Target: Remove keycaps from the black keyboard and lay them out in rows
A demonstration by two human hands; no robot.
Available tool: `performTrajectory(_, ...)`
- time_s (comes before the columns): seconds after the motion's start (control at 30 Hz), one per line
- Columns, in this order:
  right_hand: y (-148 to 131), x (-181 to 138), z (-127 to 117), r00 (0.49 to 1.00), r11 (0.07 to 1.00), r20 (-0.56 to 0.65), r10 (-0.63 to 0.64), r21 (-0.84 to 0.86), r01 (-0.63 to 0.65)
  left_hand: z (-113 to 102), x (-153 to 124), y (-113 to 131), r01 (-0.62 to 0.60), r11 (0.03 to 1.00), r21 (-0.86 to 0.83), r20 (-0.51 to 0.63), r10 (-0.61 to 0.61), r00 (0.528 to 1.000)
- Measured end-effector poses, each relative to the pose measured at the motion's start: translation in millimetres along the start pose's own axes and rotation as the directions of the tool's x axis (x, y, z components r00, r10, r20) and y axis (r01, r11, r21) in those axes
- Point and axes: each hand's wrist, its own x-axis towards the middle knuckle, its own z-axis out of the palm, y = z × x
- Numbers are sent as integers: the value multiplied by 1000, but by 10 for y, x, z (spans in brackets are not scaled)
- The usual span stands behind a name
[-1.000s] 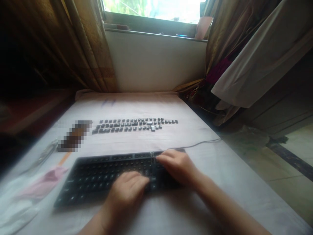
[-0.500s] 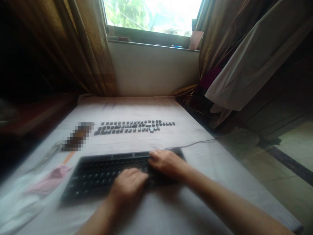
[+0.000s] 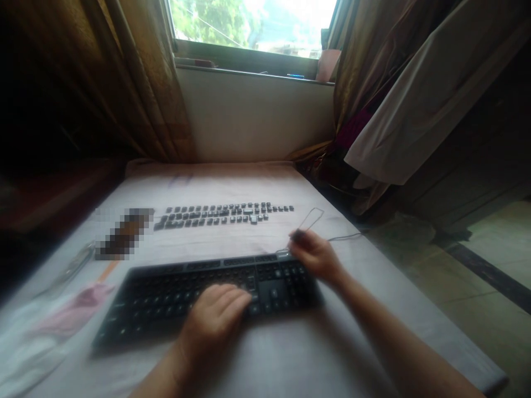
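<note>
A black keyboard [image 3: 174, 293] lies on the white cloth, with several dark gaps among its keys towards the right. My left hand [image 3: 218, 315] is closed over its front edge, fingers together on the lower keys; the thumb is hidden. Above the back right corner of the keyboard, my right hand [image 3: 313, 253] pinches a wire keycap puller [image 3: 314, 216], its thin loop pointing away from me. A small dark piece [image 3: 297, 236] shows at the fingertips; whether this is a keycap or the handle is unclear. Loose keycaps [image 3: 215, 214] lie in rows beyond the keyboard.
Left of the keyboard are a blurred-out dark rectangular object [image 3: 124, 233], a pink cloth [image 3: 78, 309] and clear plastic [image 3: 29, 337]. A cable [image 3: 346, 237] runs off the table's right edge. Curtains [image 3: 136, 83] flank a window at the back.
My right hand has lifted off the keyboard's right keys and moved right and away, bringing the wire loop into sight. My left hand stays on the keyboard. The view has shifted slightly.
</note>
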Motion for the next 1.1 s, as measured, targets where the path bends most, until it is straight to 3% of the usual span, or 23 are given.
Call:
performTrajectory(0.07, 32, -59, -93, 968, 923, 44, 247, 294, -249, 28, 8, 49, -15, 1000, 17, 44, 14, 999)
performTrajectory(0.13, 38, -113, -142, 921, 823, 148, 360, 415, -388, 65, 22, 119, -34, 999, 31, 98, 31, 995)
performTrajectory(0.27, 28, -170, -103, 885, 743, 191, 424, 484, -461, 148, 61, 251, -33, 999, 21, 164, 29, 986)
performTrajectory(0.53, 95, -158, 100, 943, 834, 94, 320, 444, -327, 188, 74, 253, -23, 1000, -5, 239, 23, 971)
performTrajectory(0.83, 104, -200, 127, 961, 903, 124, 247, 330, -274, 193, 59, 252, 2, 1000, -31, 266, 6, 964)
performTrajectory(1.0, 73, -188, 135, 986, 961, 97, 138, 228, -157, 201, 45, 253, 1, 1000, -23, 250, 5, 968)
performTrajectory(1.1, 49, -147, 123, 990, 987, 142, 25, 153, -47, 199, 48, 261, 12, 1000, -27, 250, -5, 968)
